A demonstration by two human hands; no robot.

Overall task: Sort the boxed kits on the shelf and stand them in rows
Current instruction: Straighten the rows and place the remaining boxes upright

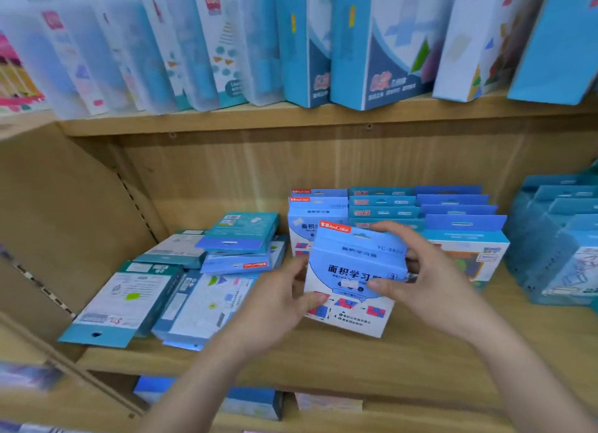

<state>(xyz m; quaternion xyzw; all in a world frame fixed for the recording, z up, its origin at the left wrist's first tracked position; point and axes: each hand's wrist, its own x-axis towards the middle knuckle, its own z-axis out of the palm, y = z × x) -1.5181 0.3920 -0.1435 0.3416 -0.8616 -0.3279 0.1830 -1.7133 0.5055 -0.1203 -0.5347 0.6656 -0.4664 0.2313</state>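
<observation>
Both hands hold a light-blue boxed kit [351,270] with a red brand tag upright over the middle of the wooden shelf [323,358]. My left hand [278,298] grips its left edge, thumb on the front. My right hand [417,270] grips the right side, fingers over the top and thumb on the front. Directly behind it stands a row of matching kits [315,212]. To their right stand a teal-topped row [383,202] and a blue-topped row [459,220]. A loose heap of kits [194,277] lies flat on the shelf's left part.
More blue boxes [563,241] stand at the far right of the shelf. The upper shelf [291,117] carries leaning translucent cases and tall blue boxes. A slanted wooden side panel [64,212] bounds the left. Boxes lie on the lower shelf [252,403].
</observation>
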